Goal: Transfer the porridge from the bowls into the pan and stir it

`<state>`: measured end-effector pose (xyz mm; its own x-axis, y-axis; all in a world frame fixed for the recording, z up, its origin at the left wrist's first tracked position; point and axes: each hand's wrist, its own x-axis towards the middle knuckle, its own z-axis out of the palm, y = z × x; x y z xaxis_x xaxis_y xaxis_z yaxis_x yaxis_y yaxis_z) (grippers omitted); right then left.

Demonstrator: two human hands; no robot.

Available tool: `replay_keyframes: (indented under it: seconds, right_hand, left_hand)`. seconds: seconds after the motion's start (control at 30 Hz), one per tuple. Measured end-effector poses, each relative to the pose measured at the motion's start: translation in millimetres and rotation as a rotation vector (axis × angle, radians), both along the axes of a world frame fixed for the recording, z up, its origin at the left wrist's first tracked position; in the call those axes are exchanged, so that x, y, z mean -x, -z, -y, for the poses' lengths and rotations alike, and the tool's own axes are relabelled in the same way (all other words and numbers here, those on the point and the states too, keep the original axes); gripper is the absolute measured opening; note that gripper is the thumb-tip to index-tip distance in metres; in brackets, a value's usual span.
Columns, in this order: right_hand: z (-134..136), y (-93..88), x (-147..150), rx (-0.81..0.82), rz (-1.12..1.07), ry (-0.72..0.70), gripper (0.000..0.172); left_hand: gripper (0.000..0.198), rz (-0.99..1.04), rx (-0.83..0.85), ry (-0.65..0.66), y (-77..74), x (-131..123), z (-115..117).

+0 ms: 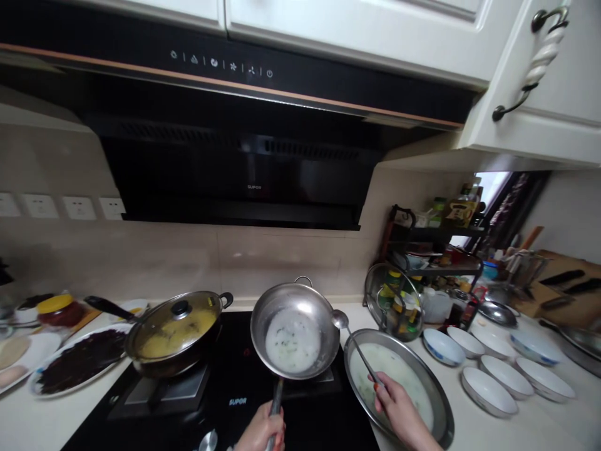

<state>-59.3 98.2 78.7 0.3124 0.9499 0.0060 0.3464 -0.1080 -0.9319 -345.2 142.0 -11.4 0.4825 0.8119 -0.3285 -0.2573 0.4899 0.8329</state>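
Observation:
My left hand (263,428) is wrapped round the handle of a steel wok (263,326), which is tilted over the right side of the stove. White, soupy liquid with green bits (293,341) lies in the wok. In my right hand (397,404) is the handle of a ladle (340,319), its bowl beside the wok's right rim. Below that hand sits a large metal basin (440,401) with pale, milky soup. A lidded pan (181,332) with yellow food stands on the left burner.
Several white bowls (488,391) stand on the counter at the right. A glass lid (394,300) leans against the spice rack (436,269). Left of the black stove (220,376) lies a plate of dark food (79,360). Overhead hangs the range hood (244,169).

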Motion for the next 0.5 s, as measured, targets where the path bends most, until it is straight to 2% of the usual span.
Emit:
replay_keyframes:
  seconds: [0.1,0.23,0.43,0.5]
  right_hand:
    - [-4,2.2,-5,-0.009,0.09,-0.035,0.029]
    - [-16,4.5,-13,0.006,0.199,-0.041,0.034]
    - [-49,-2.1,-24,-0.014,0.413,-0.09,0.035]
    - [-62,-3.9,-24,-0.024,0.373,-0.063,0.031]
  left_hand:
    - [0.021,-0.011,-0.024,0.011,-3.3,3,3]
    - [0.02,-0.026,0.031,0.011,-15.2,4,8]
    - [0.023,-0.029,0.045,0.034,-21.6,0,9]
    - [0.022,-0.059,0.033,0.039,-22.9,-2,10]
